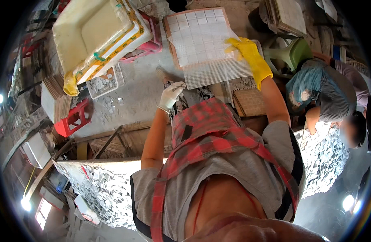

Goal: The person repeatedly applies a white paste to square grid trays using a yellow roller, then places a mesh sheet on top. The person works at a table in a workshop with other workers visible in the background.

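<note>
A board of white square tiles (211, 17) lies in front of me, with a thin whitish sheet over its middle. From the board's near side a white mesh (217, 75) spreads toward my lap. My right hand (247, 49), in a yellow rubber glove, lies at the right edge of the sheet, its fingers stretched out over it. In a thin white glove, my left hand (172, 96) is closed, fingers curled together beside the mesh's near left corner. What those fingers hold, if anything, is hidden.
A foam box (92, 30) stands on a red stool at left, near a white basket (106, 82) of tile pieces. A red stool (73, 118) is closer. Stacked boards (284, 16) stand far right, near a green stool (292, 54). A person (326, 92) sits at right.
</note>
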### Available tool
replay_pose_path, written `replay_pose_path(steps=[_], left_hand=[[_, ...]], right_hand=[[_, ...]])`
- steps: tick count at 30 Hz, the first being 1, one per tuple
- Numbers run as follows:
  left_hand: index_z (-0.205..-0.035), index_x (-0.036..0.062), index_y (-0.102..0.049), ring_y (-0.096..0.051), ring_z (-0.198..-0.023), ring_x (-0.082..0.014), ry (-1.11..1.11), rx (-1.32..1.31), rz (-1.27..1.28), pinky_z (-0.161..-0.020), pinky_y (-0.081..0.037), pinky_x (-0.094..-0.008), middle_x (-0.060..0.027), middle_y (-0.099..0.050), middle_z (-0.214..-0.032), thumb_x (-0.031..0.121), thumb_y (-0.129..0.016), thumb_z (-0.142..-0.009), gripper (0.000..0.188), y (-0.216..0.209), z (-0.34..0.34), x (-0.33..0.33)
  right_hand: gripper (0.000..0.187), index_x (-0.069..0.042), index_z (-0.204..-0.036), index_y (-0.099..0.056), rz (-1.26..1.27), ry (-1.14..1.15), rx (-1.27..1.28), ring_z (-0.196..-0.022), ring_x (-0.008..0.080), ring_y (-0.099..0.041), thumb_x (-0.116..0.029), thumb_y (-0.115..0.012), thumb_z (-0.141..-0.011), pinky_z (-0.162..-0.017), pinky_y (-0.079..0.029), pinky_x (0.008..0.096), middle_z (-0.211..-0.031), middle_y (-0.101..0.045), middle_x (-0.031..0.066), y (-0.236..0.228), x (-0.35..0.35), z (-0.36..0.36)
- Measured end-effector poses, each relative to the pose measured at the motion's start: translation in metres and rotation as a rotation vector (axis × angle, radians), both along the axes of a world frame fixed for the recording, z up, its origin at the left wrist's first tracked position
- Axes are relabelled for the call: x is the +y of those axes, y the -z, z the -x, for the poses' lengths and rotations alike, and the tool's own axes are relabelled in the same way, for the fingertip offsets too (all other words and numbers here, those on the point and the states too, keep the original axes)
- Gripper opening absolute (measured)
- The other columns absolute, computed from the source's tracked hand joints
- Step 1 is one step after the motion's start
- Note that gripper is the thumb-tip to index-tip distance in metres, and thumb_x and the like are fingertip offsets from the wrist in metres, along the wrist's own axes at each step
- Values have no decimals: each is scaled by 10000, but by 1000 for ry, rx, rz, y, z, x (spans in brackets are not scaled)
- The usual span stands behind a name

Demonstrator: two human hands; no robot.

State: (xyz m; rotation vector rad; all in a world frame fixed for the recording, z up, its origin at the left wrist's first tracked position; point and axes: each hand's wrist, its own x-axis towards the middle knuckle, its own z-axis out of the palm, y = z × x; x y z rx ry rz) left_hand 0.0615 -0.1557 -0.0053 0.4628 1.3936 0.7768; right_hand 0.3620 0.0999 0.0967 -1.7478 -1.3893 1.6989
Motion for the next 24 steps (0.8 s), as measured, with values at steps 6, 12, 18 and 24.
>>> replay_pose_path(steps=[6, 12, 18, 24], left_hand=[[-1238, 27, -697, -632, -738, -68, 47, 172, -149, -646, -515, -215, -28, -747, -1059, 118, -661, -984, 272, 38, 33, 72], [-1228, 15, -702, -637, -726, -87, 62, 258, -171, -685, -534, -245, -31, -750, -967, 75, -636, -944, 298, 68, 49, 109], [-1202, 24, -720, -639, -727, -87, 89, 345, -176, -691, -530, -252, -42, -750, -948, 113, -663, -936, 286, 77, 53, 121], [-1198, 17, -720, -657, -763, -94, 127, 431, -162, -712, -538, -254, -53, -755, -969, 115, -671, -936, 285, 88, 49, 122]], right_hand=[[276, -45, -1156, -758, -28, 84, 202, -919, 121, -643, -206, -583, -1016, -758, -484, 223, -1097, -703, 90, 81, 45, 4], [283, -30, -1135, -765, -135, 61, 266, -808, 99, -595, -202, -576, -1014, -712, -462, 212, -1056, -718, 70, 107, 70, 20], [277, -44, -1149, -763, 26, 132, 204, -855, 97, -605, -213, -595, -1007, -738, -466, 210, -1155, -717, 82, 136, 86, 25], [292, -25, -1194, -727, 39, 194, 158, -1018, 122, -656, -219, -612, -1008, -831, -498, 218, -1208, -702, 83, 148, 82, 29]])
